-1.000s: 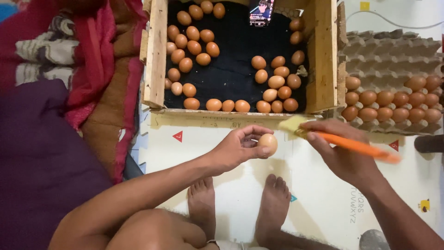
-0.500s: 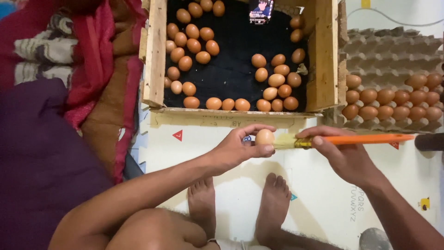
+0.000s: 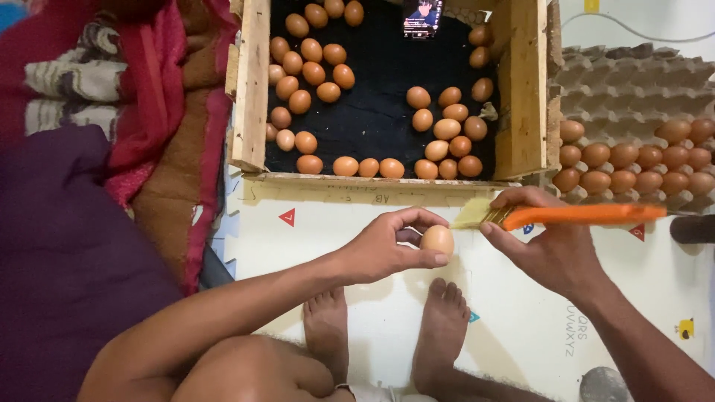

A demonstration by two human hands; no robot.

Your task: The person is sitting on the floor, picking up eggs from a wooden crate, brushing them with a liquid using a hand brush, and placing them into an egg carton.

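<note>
Seated view from above. Our left hand (image 3: 387, 246) pinched a brown egg (image 3: 437, 240) between thumb and fingertips, lifting it above the pale floor mat (image 3: 514, 320) so its shell faced the tool. Our right hand (image 3: 555, 249) was closed around the orange handle of a brush (image 3: 551, 215), the pale bristles lying just beside the egg's upper right side, angled for sweeping the shell. Ahead stood a wooden crate (image 3: 253, 89) lined in black, holding loose eggs, placed within reach. At right, grey egg trays (image 3: 633, 82) carried rows of eggs. Our bare feet (image 3: 439, 327) rested below.
</note>
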